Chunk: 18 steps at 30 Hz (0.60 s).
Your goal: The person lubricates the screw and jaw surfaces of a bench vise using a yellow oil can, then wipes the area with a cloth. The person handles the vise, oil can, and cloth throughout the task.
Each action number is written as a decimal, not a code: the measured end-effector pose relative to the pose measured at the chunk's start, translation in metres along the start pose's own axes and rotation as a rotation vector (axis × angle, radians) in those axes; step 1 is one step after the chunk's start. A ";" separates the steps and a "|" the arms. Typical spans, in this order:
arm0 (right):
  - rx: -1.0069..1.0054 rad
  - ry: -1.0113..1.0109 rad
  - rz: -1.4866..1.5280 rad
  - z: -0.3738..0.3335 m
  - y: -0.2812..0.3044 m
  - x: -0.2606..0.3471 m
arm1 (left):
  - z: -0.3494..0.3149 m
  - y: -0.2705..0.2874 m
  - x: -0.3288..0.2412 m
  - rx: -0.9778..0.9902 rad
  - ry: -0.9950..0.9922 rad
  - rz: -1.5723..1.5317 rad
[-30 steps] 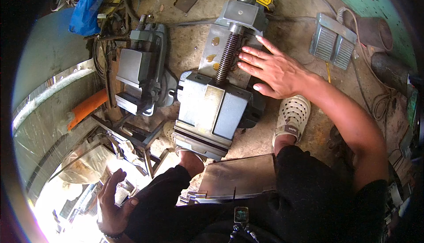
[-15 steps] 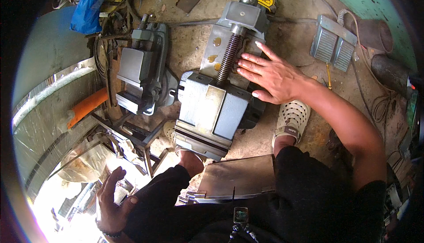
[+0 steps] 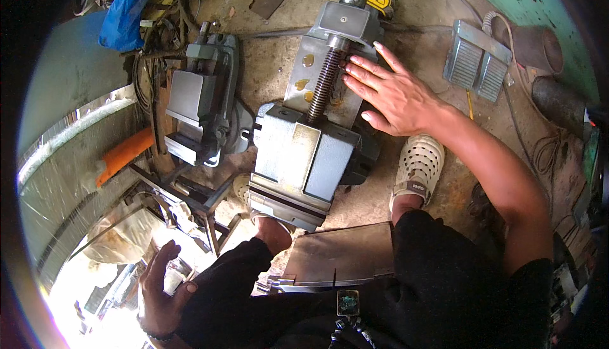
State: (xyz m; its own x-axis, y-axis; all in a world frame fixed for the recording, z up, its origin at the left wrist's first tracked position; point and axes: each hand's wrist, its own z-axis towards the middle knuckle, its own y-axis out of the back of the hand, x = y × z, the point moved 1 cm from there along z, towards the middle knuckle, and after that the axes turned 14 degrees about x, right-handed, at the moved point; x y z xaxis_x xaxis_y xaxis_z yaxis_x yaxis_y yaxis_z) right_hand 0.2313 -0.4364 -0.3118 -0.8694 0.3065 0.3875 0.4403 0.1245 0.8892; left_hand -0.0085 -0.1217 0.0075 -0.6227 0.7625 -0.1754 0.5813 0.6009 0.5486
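Observation:
A large grey machine vise [image 3: 302, 152] lies on the floor between my feet. Its threaded screw [image 3: 326, 85] is exposed, and brown oil spots [image 3: 302, 84] dot the flat bed on the left of it. My right hand [image 3: 396, 95] is stretched out with fingers spread, the fingertips over the bed's right side close to the screw. I cannot tell how firmly they touch. Dark smears show on the bed by those fingertips. At the lower left, my left hand [image 3: 163, 292] hangs beside my knee, fingers apart and holding nothing.
A smaller grey vise [image 3: 193, 98] stands to the left, near an orange pipe [image 3: 127, 155] and a metal frame [image 3: 206, 206]. A yellow tape measure [image 3: 379, 0] lies behind the large vise. On the right are a double foot pedal [image 3: 477, 61], cables and dark pipe pieces [image 3: 536, 49].
My right hand has shifted slightly up along the bed, towards the far end of the screw. My left hand has stayed in place.

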 end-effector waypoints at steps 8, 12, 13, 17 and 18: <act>0.037 0.014 0.012 0.004 0.002 -0.005 | 0.001 0.001 -0.007 0.042 0.111 -0.010; 0.028 -0.001 0.010 0.001 0.000 -0.006 | 0.003 0.001 -0.010 0.028 0.107 -0.010; 0.023 0.004 0.014 -0.001 0.000 -0.006 | 0.003 0.000 -0.011 0.025 0.101 -0.010; 0.009 0.004 0.042 -0.007 -0.002 -0.004 | 0.003 -0.001 -0.011 0.013 0.106 0.004; 0.004 -0.002 0.038 -0.008 -0.002 -0.004 | 0.003 -0.001 -0.011 0.011 0.102 0.009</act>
State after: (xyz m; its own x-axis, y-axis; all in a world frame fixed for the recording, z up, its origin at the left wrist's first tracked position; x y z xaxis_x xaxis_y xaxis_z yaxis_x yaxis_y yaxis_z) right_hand 0.2322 -0.4455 -0.3133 -0.8515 0.3130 0.4208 0.4741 0.1166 0.8727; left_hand -0.0004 -0.1298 0.0065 -0.6669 0.7402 -0.0860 0.5926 0.5968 0.5410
